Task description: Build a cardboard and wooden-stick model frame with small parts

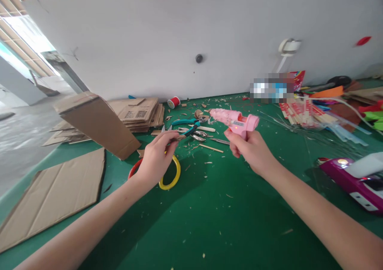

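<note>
My right hand point(247, 148) is wrapped round the handle of a pink hot glue gun point(230, 118), its nozzle pointing left above the table. An orange light glows on the gun's side. My left hand point(158, 154) is closed in a pinch; whatever is between its fingertips is too small to make out. Under that hand lie scissors point(178, 174) with a red and a yellow handle loop, partly covered by the hand. Just beyond its fingertips are teal-handled pliers point(182, 122) and a shiny metal tool point(199, 136).
Left stand a tilted cardboard box point(98, 122), a flat cardboard sheet point(66, 186) and stacked cardboard point(134, 112). A red thread spool point(174, 102) lies by the wall. A thin stick point(211, 147) and scraps litter the green table point(209, 222). A purple device point(350, 182) sits right.
</note>
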Motion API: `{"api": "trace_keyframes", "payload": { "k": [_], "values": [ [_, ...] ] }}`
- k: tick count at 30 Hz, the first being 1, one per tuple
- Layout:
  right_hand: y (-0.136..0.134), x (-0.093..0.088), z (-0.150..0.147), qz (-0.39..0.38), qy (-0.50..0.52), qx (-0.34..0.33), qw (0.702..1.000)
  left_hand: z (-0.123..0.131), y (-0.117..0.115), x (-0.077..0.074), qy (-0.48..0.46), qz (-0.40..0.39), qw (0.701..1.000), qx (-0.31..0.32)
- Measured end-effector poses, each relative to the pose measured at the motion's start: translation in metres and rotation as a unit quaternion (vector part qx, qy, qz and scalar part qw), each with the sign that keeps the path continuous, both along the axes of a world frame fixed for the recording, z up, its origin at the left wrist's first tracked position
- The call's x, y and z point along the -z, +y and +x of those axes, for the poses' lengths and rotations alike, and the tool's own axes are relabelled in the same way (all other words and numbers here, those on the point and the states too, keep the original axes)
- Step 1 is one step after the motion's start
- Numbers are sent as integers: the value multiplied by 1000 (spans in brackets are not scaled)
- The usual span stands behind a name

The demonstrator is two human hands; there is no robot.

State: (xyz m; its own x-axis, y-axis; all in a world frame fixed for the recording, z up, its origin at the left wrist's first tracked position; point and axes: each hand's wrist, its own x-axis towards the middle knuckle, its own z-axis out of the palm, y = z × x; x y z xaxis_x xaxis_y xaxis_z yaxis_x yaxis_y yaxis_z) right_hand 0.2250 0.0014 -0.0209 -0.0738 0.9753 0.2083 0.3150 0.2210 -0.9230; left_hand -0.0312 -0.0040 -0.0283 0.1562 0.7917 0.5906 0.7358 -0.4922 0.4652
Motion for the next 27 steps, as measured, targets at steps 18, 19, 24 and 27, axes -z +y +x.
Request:
{"api": "trace_keyframes", "payload": {
  "k": [18,19,24,27],
  "values": [
    [-40,12,-26,-29,-53,-164,985,-2,-3,5,90,80,992,-36],
    [-40,12,-26,-28,-61,-162,984,-2,-3,5,93,86,991,-36],
    [-39,14,-26,-25,-74,-155,985,-2,-4,6,99,112,988,-45],
    [-39,14,-26,-27,-67,-146,987,-1,-4,5,94,116,988,-41]
  ]
}}
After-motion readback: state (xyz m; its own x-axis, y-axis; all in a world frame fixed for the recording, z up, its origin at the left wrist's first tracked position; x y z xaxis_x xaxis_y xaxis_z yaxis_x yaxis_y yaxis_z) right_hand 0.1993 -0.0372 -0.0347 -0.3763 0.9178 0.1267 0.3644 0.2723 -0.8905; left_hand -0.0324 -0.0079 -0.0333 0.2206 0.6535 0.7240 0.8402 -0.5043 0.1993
